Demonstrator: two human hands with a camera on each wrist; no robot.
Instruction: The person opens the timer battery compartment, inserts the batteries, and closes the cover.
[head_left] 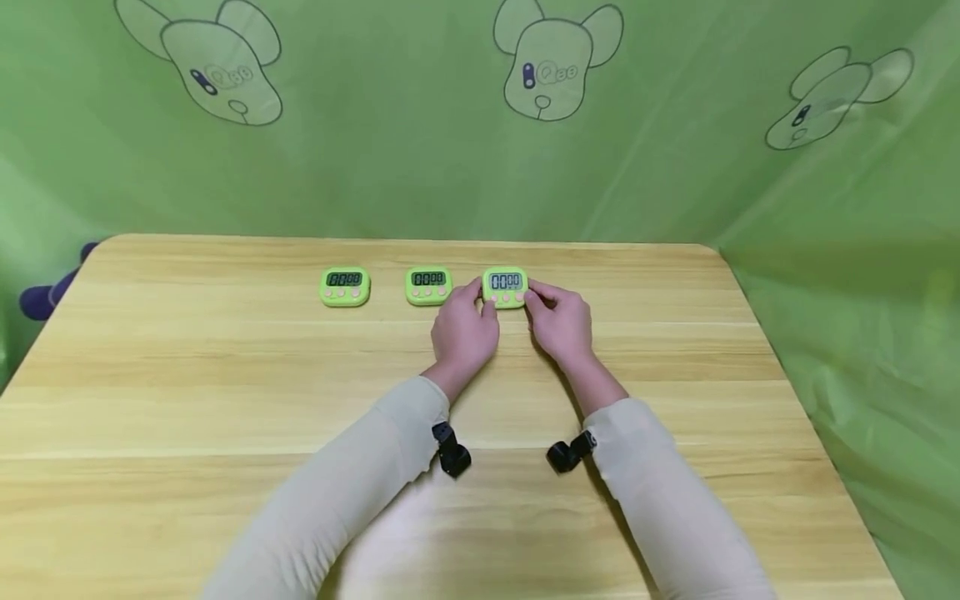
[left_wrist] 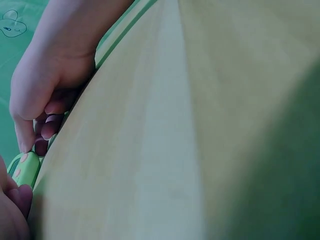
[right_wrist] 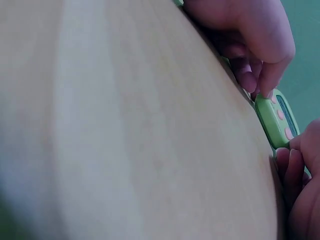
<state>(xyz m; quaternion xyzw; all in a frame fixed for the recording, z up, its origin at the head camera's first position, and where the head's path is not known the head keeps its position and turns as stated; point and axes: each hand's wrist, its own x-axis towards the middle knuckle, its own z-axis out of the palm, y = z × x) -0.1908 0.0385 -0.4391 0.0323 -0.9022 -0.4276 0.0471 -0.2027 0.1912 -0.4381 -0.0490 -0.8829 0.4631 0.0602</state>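
Observation:
Three green kitchen timers with pink buttons are lined up toward the table's back edge in the head view. Both hands are at the rightmost timer (head_left: 506, 287), whose screen faces up and reads zeros. My left hand (head_left: 467, 327) pinches its left end, the thumb by the lower left corner. At the opposite end my right hand (head_left: 560, 323) grips the timer with thumb and fingers. The right wrist view shows the timer (right_wrist: 274, 120) held between the two hands. Just left of my left hand lies the middle timer (head_left: 428, 285); the left timer (head_left: 344, 287) sits farther off.
The wooden table (head_left: 225, 375) has its back edge just beyond the timers. A green curtain (head_left: 420, 167) with printed mouse heads hangs behind and along the right side. Something purple (head_left: 45, 296) sticks out past the table's left edge. Black wrist cameras (head_left: 452, 454) sit on both sleeves.

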